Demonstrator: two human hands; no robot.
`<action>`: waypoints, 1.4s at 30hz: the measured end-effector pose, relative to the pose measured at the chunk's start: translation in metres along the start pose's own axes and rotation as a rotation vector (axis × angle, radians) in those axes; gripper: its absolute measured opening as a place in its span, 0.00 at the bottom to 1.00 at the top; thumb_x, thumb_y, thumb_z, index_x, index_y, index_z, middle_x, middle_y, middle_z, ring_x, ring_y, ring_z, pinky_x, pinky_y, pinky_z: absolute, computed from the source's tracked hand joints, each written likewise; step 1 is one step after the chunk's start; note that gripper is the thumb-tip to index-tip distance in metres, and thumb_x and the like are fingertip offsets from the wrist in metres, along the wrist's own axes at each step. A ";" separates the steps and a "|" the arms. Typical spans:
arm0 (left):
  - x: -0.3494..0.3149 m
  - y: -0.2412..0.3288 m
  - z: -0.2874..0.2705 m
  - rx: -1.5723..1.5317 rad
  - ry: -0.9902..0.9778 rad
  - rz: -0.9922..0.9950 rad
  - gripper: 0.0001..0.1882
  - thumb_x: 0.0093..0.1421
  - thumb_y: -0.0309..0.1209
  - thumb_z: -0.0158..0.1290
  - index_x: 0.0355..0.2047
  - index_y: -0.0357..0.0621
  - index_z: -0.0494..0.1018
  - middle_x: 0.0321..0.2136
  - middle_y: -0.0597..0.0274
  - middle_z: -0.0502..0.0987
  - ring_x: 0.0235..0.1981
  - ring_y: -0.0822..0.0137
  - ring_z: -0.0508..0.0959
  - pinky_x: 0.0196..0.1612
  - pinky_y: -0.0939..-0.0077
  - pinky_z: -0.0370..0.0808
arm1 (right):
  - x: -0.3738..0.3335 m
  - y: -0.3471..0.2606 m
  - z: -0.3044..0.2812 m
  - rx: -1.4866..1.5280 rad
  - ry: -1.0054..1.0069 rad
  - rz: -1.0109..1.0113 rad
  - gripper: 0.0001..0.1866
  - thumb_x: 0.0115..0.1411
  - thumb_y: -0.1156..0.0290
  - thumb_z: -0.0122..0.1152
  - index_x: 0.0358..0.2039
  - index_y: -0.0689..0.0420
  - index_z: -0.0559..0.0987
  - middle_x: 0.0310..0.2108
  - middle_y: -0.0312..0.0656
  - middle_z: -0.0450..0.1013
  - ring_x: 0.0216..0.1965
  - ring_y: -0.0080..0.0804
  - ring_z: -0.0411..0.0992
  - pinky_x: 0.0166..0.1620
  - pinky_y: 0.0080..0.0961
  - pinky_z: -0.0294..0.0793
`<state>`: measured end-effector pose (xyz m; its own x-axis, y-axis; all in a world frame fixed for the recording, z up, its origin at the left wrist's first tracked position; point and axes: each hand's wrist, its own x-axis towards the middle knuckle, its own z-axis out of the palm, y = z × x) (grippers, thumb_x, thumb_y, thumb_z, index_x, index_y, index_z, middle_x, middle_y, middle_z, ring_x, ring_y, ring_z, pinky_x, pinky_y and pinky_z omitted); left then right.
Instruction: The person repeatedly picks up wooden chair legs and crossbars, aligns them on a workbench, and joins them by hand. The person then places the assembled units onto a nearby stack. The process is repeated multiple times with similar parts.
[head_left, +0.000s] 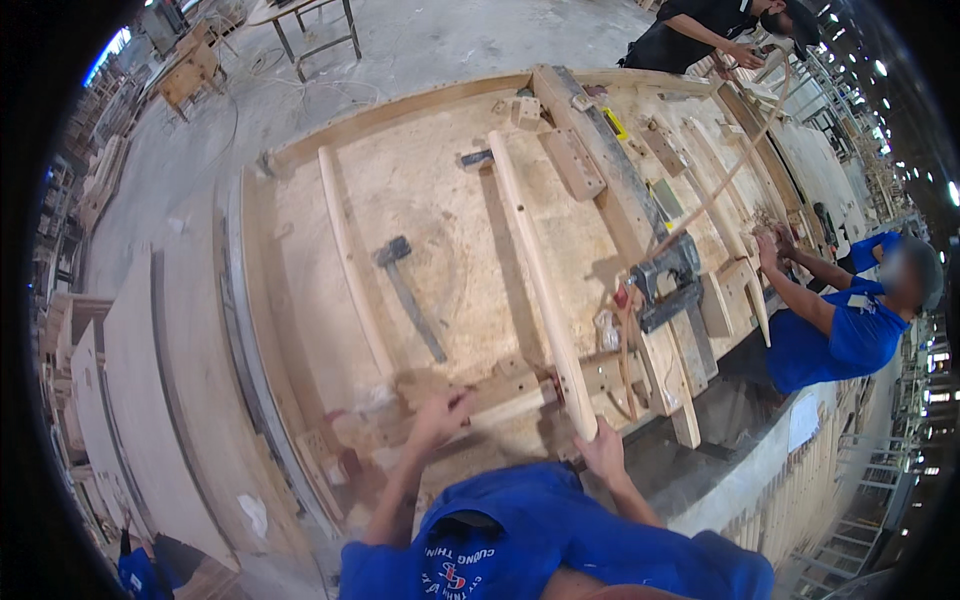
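In the head view, a hammer (412,300) lies on the wooden tabletop (285,235). The long wooden bar (535,275) is to the right of the hammer. It is long and thin. From the right grip (603,450) it runs away from the person and leans a bit to the left, so its far end is up past the hammer's head. Its shadow falls to one side, so the bar seems to be raised a little.

The right grip is closest to the bar. It is down on the near right side of the hammer, and its fingers are closed around the bar's near end.

The left grip (438,420) is just on the near side of the hammer's handle. It is apart from the bar, to the left of it. It is blurry, so I cannot tell if it is open or holding something. A thinner wooden stick (350,255) lies left of the hammer.
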<state>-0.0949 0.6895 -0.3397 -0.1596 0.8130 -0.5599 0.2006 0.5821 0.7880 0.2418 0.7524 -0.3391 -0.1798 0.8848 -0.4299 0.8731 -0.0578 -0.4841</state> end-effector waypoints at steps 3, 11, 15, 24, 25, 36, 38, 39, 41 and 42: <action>-0.067 -0.070 0.049 -0.271 -0.131 -0.145 0.18 0.66 0.40 0.52 0.43 0.36 0.77 0.31 0.59 0.81 0.30 0.69 0.79 0.32 0.72 0.76 | -0.004 -0.011 0.001 0.068 0.029 -0.096 0.25 0.50 0.58 0.65 0.43 0.63 0.76 0.32 0.61 0.77 0.38 0.60 0.76 0.40 0.47 0.76; -0.056 -0.120 0.093 -1.150 -0.069 -0.282 0.26 0.70 0.45 0.45 0.52 0.31 0.68 0.44 0.51 0.78 0.46 0.61 0.79 0.50 0.67 0.77 | -0.011 -0.008 0.018 0.019 0.168 -0.218 0.24 0.52 0.58 0.64 0.43 0.63 0.76 0.32 0.62 0.77 0.38 0.61 0.76 0.41 0.49 0.75; -0.050 -0.134 0.088 -1.385 -0.052 -0.114 0.29 0.70 0.48 0.44 0.56 0.32 0.64 0.52 0.47 0.73 0.55 0.58 0.73 0.60 0.64 0.71 | -0.014 -0.008 0.024 -0.093 0.134 -0.184 0.28 0.52 0.54 0.66 0.45 0.64 0.76 0.34 0.61 0.77 0.40 0.59 0.77 0.41 0.46 0.75; -0.061 -0.138 0.087 -1.471 0.231 -0.022 0.27 0.68 0.41 0.52 0.57 0.32 0.63 0.54 0.48 0.71 0.56 0.56 0.73 0.60 0.68 0.73 | -0.036 -0.003 0.030 -0.069 0.152 -0.133 0.25 0.51 0.55 0.64 0.43 0.62 0.77 0.32 0.62 0.77 0.37 0.59 0.77 0.40 0.46 0.76; -0.064 -0.141 0.083 -1.447 0.232 -0.029 0.28 0.68 0.41 0.51 0.58 0.31 0.62 0.55 0.47 0.71 0.58 0.55 0.72 0.61 0.66 0.72 | -0.037 -0.004 0.030 -0.076 0.155 -0.129 0.25 0.51 0.56 0.64 0.43 0.62 0.77 0.31 0.61 0.77 0.37 0.60 0.77 0.40 0.47 0.76; -0.079 -0.140 0.070 -1.370 0.219 0.009 0.32 0.69 0.44 0.48 0.60 0.26 0.57 0.58 0.40 0.66 0.61 0.52 0.68 0.66 0.63 0.66 | -0.024 -0.001 0.055 -0.086 0.180 -0.054 0.27 0.51 0.55 0.65 0.48 0.57 0.76 0.32 0.59 0.78 0.37 0.57 0.78 0.39 0.46 0.76; -0.078 -0.138 0.069 -1.359 0.219 0.000 0.32 0.70 0.45 0.47 0.60 0.26 0.57 0.59 0.40 0.66 0.62 0.51 0.68 0.66 0.63 0.66 | -0.022 0.001 0.059 -0.115 0.196 -0.052 0.27 0.51 0.54 0.65 0.49 0.56 0.76 0.32 0.59 0.78 0.37 0.57 0.78 0.39 0.46 0.76; -0.078 -0.138 0.069 -1.356 0.227 0.002 0.32 0.70 0.45 0.47 0.60 0.26 0.57 0.59 0.40 0.66 0.62 0.52 0.68 0.66 0.63 0.66 | -0.022 0.001 0.061 -0.110 0.200 -0.058 0.27 0.51 0.54 0.65 0.49 0.56 0.76 0.32 0.59 0.78 0.37 0.57 0.78 0.39 0.46 0.76; -0.077 -0.137 0.069 -1.346 0.239 0.008 0.32 0.70 0.45 0.47 0.60 0.27 0.58 0.59 0.40 0.66 0.62 0.52 0.68 0.65 0.63 0.65 | -0.023 0.001 0.064 -0.099 0.209 -0.069 0.27 0.52 0.55 0.65 0.49 0.55 0.76 0.33 0.59 0.78 0.37 0.58 0.78 0.39 0.46 0.76; -0.077 -0.138 0.070 -1.341 0.247 0.016 0.32 0.70 0.45 0.47 0.60 0.27 0.58 0.59 0.40 0.66 0.62 0.52 0.68 0.65 0.63 0.65 | -0.024 -0.002 0.066 -0.098 0.231 -0.061 0.26 0.52 0.55 0.65 0.49 0.55 0.76 0.33 0.60 0.78 0.37 0.58 0.77 0.39 0.46 0.76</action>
<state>-0.0428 0.5471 -0.4235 -0.3615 0.7137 -0.6000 -0.8578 -0.0024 0.5140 0.2146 0.7005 -0.3777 -0.1351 0.9681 -0.2109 0.9056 0.0343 -0.4227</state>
